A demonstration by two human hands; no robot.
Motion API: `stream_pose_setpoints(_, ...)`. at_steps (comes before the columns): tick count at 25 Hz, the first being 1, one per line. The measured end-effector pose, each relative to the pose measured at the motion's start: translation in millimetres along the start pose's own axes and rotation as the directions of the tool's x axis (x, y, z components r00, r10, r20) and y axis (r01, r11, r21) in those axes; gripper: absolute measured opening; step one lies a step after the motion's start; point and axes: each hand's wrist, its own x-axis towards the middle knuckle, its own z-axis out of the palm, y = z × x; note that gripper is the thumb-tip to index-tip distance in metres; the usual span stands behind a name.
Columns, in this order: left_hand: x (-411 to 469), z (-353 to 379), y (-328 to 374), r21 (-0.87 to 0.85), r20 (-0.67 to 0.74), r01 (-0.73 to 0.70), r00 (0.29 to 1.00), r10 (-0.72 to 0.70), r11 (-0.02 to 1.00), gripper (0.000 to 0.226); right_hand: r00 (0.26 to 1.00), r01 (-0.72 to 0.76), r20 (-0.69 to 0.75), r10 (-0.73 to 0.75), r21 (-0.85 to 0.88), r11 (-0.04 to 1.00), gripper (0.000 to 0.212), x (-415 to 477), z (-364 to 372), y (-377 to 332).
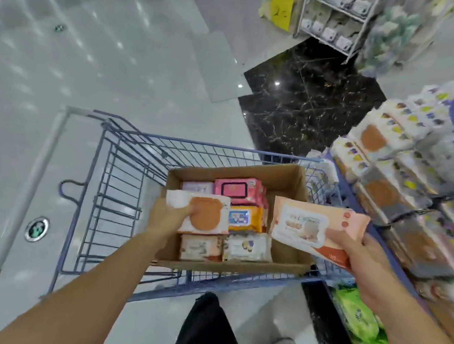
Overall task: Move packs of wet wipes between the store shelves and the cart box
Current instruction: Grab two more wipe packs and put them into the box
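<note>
While my left hand (170,216) grips a white pack with an orange lid (202,213) over the cardboard box (288,183) in the cart (124,189), my right hand (362,257) holds a peach pack (315,224) beside the shelves (401,188).

A round floor cap (36,229) sits in pale tiles (119,64) (black marble (310,102) beyond).

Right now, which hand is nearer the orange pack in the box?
Left. The left hand holds a white pack right beside the orange pack; the right hand holds a peach pack beyond the box wall.
</note>
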Motion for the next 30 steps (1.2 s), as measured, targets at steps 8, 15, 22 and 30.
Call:
stream_pose_setpoints(8, 85.5, -16.9, -90.2, 0.376, 0.096, 0.19, 0.966, -0.242, 0.907, 0.064, 0.988, -0.114, 0.055, 0.142, -0.353, 0.929, 0.04, 80.2, 119.5, 56.3)
stream_pose_setpoints(15, 141.1, 9.6, -162.5, 0.337, 0.273, 0.339, 0.858, -0.436, 0.878, 0.066, 0.94, -0.299, 0.036, 0.338, -0.388, 0.872, 0.043, 143.1, 138.5, 133.1)
stream_pose_setpoints(22, 150.3, 29.9, -202.1, 0.371, 0.153, 0.288, 0.919, -0.364, 0.883, 0.039, 0.848, -0.381, 0.127, 0.515, -0.531, 0.757, 0.038, 185.2, 148.7, 171.2)
stream_pose_setpoints(30, 147.2, 45.6, -193.5, 0.618, 0.005, 0.262, 0.942, -0.337, 0.741, 0.061, 0.891, -0.184, 0.195, 0.409, -0.669, 0.72, 0.037, 176.0, 171.8, 171.2)
